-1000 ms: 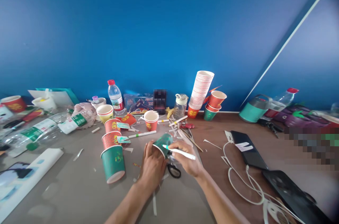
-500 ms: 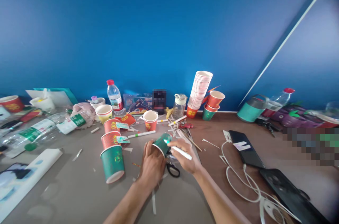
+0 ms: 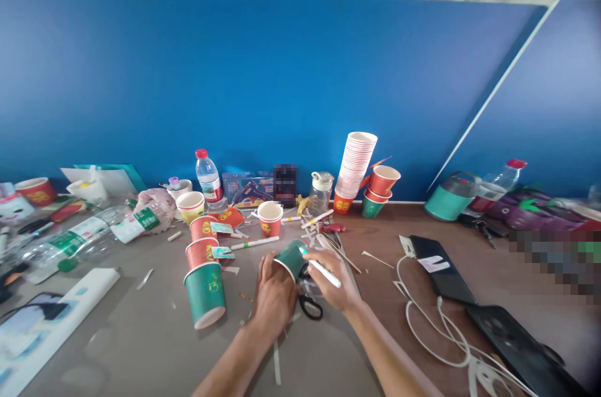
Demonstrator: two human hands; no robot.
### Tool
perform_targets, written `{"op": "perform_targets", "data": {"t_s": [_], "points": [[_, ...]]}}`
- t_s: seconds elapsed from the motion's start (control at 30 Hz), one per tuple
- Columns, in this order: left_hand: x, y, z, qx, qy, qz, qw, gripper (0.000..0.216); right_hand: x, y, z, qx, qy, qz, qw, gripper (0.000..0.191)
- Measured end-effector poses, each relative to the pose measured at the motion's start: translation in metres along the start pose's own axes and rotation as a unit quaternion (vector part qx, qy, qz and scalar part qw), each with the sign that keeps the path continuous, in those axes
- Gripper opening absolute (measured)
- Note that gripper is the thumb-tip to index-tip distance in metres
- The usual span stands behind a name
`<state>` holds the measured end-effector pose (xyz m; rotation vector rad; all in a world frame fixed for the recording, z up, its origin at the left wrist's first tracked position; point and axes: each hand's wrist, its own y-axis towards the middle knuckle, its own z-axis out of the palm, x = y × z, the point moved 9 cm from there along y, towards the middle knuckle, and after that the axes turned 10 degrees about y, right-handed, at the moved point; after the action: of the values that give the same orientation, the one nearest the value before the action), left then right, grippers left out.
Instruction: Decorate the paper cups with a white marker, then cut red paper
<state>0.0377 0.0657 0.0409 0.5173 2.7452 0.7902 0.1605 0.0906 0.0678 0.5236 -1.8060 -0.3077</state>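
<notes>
My left hand [image 3: 273, 298] is closed around a green paper cup [image 3: 292, 257] tipped on its side, rim toward me. In my right hand [image 3: 334, 281] I grip a white marker [image 3: 323, 272] whose teal tip touches the cup's wall. Black-handled scissors [image 3: 310, 307] lie on the table just under both hands. To the left stands a column of green and red cups [image 3: 204, 265] nested on one another.
A tall stack of white-rimmed cups [image 3: 355, 168] leans at the back by the blue partition. Water bottles [image 3: 209, 179], pens and paper scraps litter the grey table [image 3: 131, 340]. On the right lie a white cable [image 3: 425, 322] and two dark phones [image 3: 441, 275].
The marker has slid in closer to the cup and points more steeply at it. The view has tilted up slightly; both hands stay on the cup.
</notes>
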Motion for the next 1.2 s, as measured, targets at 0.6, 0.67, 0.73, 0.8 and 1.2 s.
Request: {"op": "perform_targets", "data": {"t_s": [0.6, 0.67, 0.73, 0.8, 1.2], "points": [[0.001, -0.007, 0.009, -0.023, 0.038, 0.014, 0.999, 0.031, -0.021, -0.005, 0.014, 0.056, 0.213, 0.125, 0.968, 0.027], [0.001, -0.006, 0.008, -0.025, 0.032, 0.010, 0.999, 0.031, -0.023, -0.006, 0.021, 0.095, 0.231, 0.126, 0.960, 0.029], [0.003, -0.006, 0.008, -0.027, 0.022, 0.003, 0.999, 0.032, -0.029, -0.004, 0.015, 0.065, 0.209, 0.125, 0.968, 0.029], [0.005, -0.006, 0.009, -0.022, 0.011, -0.010, 1.000, 0.034, -0.036, -0.002, -0.001, -0.008, 0.157, 0.120, 0.980, 0.026], [0.008, -0.001, 0.004, 0.084, -0.072, -0.094, 0.989, 0.025, -0.022, -0.007, 0.017, 0.092, 0.250, 0.129, 0.955, 0.032]]}}
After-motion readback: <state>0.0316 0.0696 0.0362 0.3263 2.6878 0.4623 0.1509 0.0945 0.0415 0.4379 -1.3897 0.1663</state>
